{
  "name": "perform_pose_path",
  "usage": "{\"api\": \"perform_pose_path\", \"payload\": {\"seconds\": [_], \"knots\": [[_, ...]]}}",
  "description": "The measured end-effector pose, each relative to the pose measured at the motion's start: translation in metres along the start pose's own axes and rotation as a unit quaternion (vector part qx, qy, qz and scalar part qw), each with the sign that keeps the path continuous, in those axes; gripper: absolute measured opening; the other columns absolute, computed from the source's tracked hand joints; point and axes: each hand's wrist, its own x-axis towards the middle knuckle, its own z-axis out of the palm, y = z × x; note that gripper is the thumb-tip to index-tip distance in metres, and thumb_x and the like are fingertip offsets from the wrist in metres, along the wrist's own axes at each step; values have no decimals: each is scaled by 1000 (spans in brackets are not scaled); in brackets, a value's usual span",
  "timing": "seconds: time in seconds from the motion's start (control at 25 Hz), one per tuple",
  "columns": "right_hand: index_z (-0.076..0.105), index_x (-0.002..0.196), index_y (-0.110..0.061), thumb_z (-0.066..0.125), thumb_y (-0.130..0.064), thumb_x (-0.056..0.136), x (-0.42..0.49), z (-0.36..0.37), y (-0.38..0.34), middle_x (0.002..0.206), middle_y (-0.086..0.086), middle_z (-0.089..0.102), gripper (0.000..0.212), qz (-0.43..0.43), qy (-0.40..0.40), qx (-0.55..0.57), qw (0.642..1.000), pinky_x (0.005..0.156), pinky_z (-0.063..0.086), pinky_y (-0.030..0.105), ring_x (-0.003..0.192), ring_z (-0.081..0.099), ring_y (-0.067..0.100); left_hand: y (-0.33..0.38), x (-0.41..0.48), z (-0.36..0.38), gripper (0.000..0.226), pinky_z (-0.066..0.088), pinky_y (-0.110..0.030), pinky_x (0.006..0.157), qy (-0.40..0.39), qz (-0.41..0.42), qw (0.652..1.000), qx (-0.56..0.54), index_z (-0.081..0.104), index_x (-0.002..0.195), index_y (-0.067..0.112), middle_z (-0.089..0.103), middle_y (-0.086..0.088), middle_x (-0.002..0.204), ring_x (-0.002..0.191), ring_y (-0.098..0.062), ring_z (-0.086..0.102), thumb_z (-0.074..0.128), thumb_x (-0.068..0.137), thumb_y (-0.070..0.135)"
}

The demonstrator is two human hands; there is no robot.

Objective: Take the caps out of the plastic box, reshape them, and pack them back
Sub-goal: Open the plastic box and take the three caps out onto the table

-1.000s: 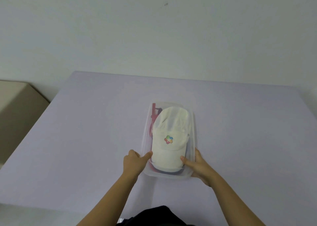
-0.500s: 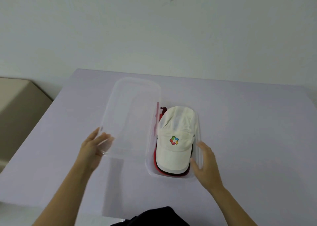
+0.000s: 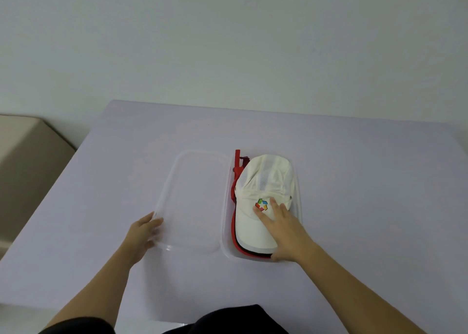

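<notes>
Unpacking is barely getting going: lid off, caps not yet lifted.

Lilac surface (image 3: 354, 181) is carrying everything, with the clear lid (image 3: 192, 202) lying flat just beside the plastic box (image 3: 226, 245), on its left. Caps are sitting stacked inside the box, a white cap (image 3: 263, 179) on top and a red cap (image 3: 236, 179) peeking out beneath, so by my reading only the opening is done, while removing, reshaping and repacking are all waiting. The right hand (image 3: 281, 222) is reaching forward, lying spread and flat on the white cap by its logo, thumb down near the box's front rim. The left hand (image 3: 141, 235) is resting against the lid's near left edge, fingers fairly straight, gripping nothing that I can make out.
</notes>
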Motion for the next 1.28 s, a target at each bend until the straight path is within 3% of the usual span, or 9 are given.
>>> {"api": "perform_pose_path", "payload": {"seconds": [0.24,0.36,0.44,0.52,0.6,0.68,0.88,1.12,1.28], "knots": [[-13,147,-28,78,-40,64,7,-4,-3,153,22,-8,123,-18,-10,-96,995,103,38,46,131,25,41,-4,2,2,28,52,-43,89,29,57,969,238,70,107,11,72,-10,98,95,-31,67,71,78,9],[-15,146,-27,77,-47,61,9,-6,1,154,23,-3,127,-33,-23,-118,992,104,37,49,129,29,42,-14,19,-3,45,49,-45,93,51,54,950,302,66,113,16,68,-11,107,100,-33,62,71,71,32],[-17,146,-27,75,-50,61,9,-9,4,154,23,-2,127,-40,-38,-119,991,103,38,49,130,29,43,-16,21,1,65,44,-49,100,60,33,932,355,59,122,18,57,-15,125,112,-36,53,66,64,46],[-18,146,-28,73,-49,61,9,-13,6,155,20,-2,126,-41,-56,-89,994,99,43,45,131,28,43,-10,7,18,68,34,-47,108,85,26,907,411,41,139,16,33,-17,145,128,-38,33,65,78,36],[-18,145,-31,71,-43,62,7,-20,6,157,15,-1,122,-30,-76,-36,996,97,44,43,135,23,42,-4,-9,41,68,30,-48,108,125,96,882,445,27,146,10,19,-17,152,135,-37,20,59,89,26],[-15,146,-30,65,-29,66,3,-27,5,155,10,8,114,-13,-77,15,997,97,44,42,135,21,41,1,-17,68,60,27,-44,112,121,202,877,419,29,145,2,28,-21,150,137,-36,27,54,93,22],[9,149,-22,45,0,84,-14,-55,10,148,8,29,78,33,102,191,976,92,41,37,118,46,34,16,-35,146,55,28,-40,115,-5,228,908,352,23,148,6,32,-12,153,138,-28,36,37,101,29],[19,148,-14,43,17,77,-35,-72,72,156,11,18,81,62,371,281,883,110,30,41,142,24,31,-5,-34,176,63,41,-45,103,-28,205,898,389,2,151,14,48,-22,139,121,-39,52,32,97,9],[17,149,-17,41,23,75,-35,-37,131,159,6,9,87,125,342,188,912,107,32,44,145,11,33,-8,-31,179,63,42,-46,100,-4,200,900,388,3,152,19,54,-22,133,117,-38,55,31,97,9]]}}
